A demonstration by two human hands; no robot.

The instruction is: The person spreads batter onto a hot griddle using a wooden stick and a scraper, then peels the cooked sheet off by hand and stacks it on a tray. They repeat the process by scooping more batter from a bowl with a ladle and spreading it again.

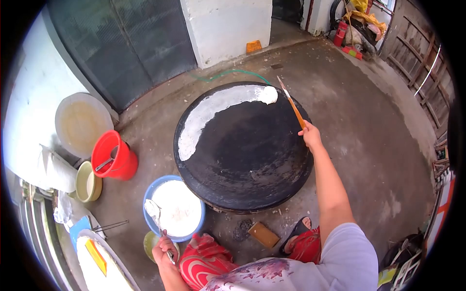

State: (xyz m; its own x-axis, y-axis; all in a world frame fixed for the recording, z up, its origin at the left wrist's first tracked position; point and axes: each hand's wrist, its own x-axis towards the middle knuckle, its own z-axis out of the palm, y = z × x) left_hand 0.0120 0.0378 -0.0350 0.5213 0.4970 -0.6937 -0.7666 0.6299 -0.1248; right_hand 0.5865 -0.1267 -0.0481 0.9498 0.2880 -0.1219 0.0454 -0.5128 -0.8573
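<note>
A large round black griddle (247, 155) fills the middle of the view. White batter (194, 121) lies in a curved band along its left and top rim, ending in a thick lump (268, 95) near the top right. My right hand (310, 134) grips a wooden-handled spreader (295, 110), its tip beyond the griddle's upper right edge. Below and left, my left hand (164, 246) is closed round the handle of a metal ladle (154, 211). The ladle's bowl is over a blue basin (146, 194) of white batter.
At left stand a red bucket (127, 164), a cream tub (88, 183) and a round lid (82, 125). Near my feet lie a brown block (263, 234) and a dark scrubber (241, 230). A green hose (233, 72) runs behind the griddle; a yellow scraper (96, 257) is lower left.
</note>
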